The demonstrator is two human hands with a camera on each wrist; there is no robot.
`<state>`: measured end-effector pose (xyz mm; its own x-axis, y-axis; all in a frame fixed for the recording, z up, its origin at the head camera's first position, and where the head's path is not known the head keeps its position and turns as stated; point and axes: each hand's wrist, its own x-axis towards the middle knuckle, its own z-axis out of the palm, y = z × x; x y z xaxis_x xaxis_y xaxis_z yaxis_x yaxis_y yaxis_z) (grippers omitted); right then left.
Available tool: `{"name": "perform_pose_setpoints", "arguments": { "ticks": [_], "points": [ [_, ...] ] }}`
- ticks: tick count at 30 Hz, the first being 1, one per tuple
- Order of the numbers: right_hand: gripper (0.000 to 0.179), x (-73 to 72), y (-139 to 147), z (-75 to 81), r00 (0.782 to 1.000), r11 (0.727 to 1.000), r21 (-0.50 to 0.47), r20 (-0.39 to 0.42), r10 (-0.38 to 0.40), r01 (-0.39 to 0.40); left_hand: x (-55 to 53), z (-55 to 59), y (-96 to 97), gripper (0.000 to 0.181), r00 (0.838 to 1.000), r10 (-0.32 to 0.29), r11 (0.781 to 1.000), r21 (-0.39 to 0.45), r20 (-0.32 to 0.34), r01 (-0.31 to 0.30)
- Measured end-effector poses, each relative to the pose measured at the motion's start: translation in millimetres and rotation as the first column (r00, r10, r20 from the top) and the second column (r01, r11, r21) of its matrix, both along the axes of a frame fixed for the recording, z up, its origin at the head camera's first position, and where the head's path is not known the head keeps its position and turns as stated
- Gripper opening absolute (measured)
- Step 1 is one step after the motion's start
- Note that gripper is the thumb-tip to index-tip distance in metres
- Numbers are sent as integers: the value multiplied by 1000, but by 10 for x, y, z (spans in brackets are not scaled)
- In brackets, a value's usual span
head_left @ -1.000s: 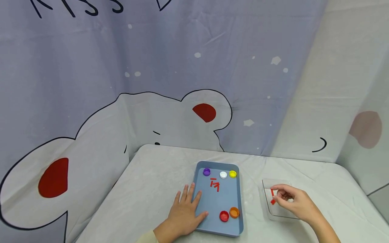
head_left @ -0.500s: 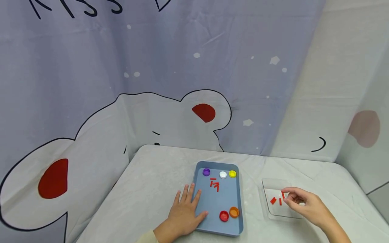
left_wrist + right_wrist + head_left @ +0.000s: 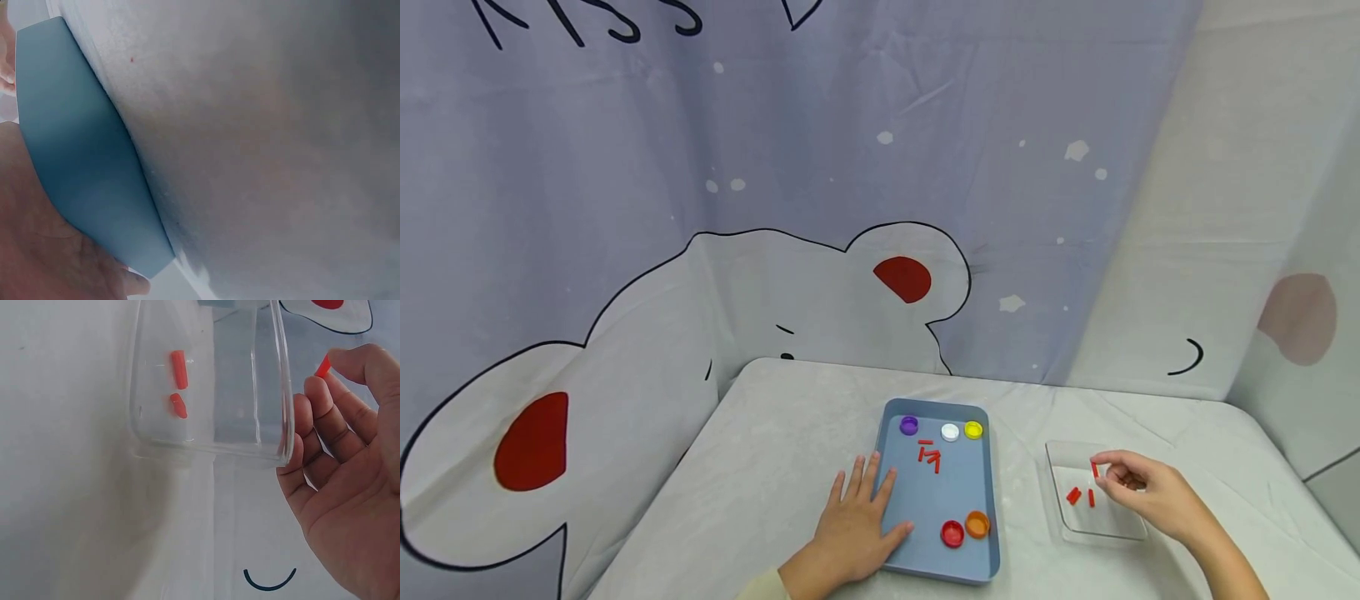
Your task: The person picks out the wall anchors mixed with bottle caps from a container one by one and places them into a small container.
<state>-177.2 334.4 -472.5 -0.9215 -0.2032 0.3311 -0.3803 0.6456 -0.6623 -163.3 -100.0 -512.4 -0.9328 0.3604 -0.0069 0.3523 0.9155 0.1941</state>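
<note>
The right hand was grasping a small red stick by thumb and fingertip; in the head view, the stick was held above the clear box. Contact between this hand and the box wall could not be determined. Other red pieces lay on the floor of the box. The left hand was released, fingers straight and spread, lying across the left rim of the blue-grey tray. In the tray, several loose red sticks lay near the purple cap, white cap and yellow cap. A red cap sat just beside an orange cap at the near end.
</note>
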Motion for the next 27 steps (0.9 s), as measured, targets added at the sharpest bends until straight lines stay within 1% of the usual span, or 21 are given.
{"name": "perform_pose_setpoints", "arguments": {
  "ticks": [4, 6, 12, 18, 23, 27],
  "points": [
    [24, -65, -6, 6, 999, 1000, -2, 51, -1, 1, 8, 5, 0, 80, 1000, 1, 1000, 4, 5, -1],
    [24, -96, 0, -2, 998, 1000, 4, 58, 0, 0, 7, 1, 0, 80, 1000, 0, 1000, 7, 5, -1],
    [25, -182, 9, -3, 1000, 1000, 26, 28, 5, -6, 1, 7, 2, 79, 1000, -4, 1000, 11, -1, 4],
    [24, -202, -21, 39, 1000, 999, 41, 11, -6, 5, -15, -8, 2, 79, 1000, -13, 1000, 6, -23, 13],
    [24, -225, -104, 80, 999, 999, 44, 34, 8, -10, -14, -10, 3, 79, 1000, -10, 1000, 7, -24, 10],
    [25, -254, -223, 120, 998, 999, 30, 59, 36, -37, 5, -22, 1, 79, 999, -7, 1000, -9, -32, 7]
  ]
}}
